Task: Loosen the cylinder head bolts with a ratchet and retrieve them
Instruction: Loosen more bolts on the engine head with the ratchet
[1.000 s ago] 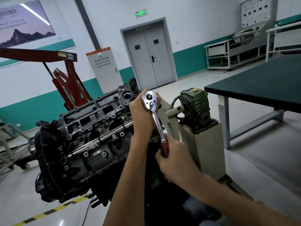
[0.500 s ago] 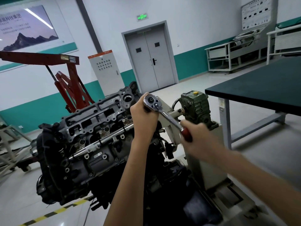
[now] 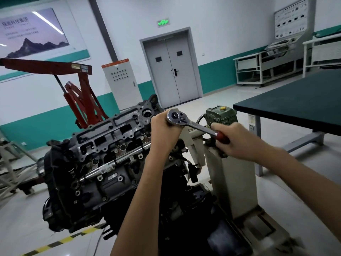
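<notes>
Head view. The left hand cups the round head of the chrome ratchet with dark red handle, fingers curled under it. The socket and the bolt below this grip are hidden. The right hand wraps round the red handle and covers most of it. The grey cast cylinder head lies left of and below the left grip. Since the earlier frame, the handle has swung up and rightward, toward the green gearbox behind the right grip.

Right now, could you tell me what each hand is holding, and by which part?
Both hold the ratchet: left hand around its head, right hand on the red handle.
</notes>
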